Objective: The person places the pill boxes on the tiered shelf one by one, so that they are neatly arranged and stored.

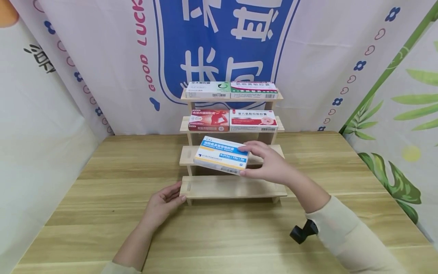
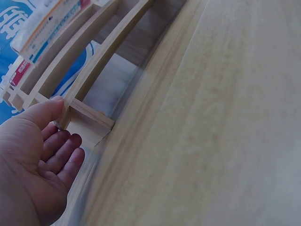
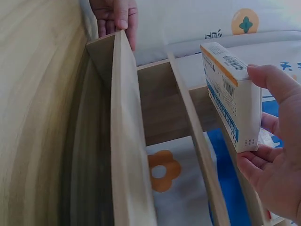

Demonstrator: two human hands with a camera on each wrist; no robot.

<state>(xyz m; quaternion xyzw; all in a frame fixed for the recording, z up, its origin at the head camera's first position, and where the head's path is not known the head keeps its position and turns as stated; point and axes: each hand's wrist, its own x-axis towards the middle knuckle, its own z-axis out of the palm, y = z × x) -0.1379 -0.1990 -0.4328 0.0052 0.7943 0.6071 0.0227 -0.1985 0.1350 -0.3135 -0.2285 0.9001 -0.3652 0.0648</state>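
A blue-and-white medicine box (image 1: pixel 222 154) with a yellow stripe is held at its right end by my right hand (image 1: pixel 270 161), thumb on the near edge and fingers on the far one. It is tilted and hovers over the second-lowest step of a wooden stepped display stand (image 1: pixel 232 187). The right wrist view shows the box (image 3: pixel 230 94) apart from the steps. My left hand (image 1: pixel 164 205) pinches the left end of the lowest step; in the left wrist view the left hand (image 2: pixel 40 165) has its thumb on top and fingers beneath.
White-and-green (image 1: pixel 208 90) and white-and-magenta (image 1: pixel 254 90) medicine boxes sit on the top step. Below them stand a red box (image 1: pixel 209 120) and a white-and-red box (image 1: pixel 253 120). A printed cloth (image 1: pixel 119 68) hangs behind the wooden table (image 1: pixel 102 228). A black device (image 1: pixel 303 231) protrudes by my right sleeve.
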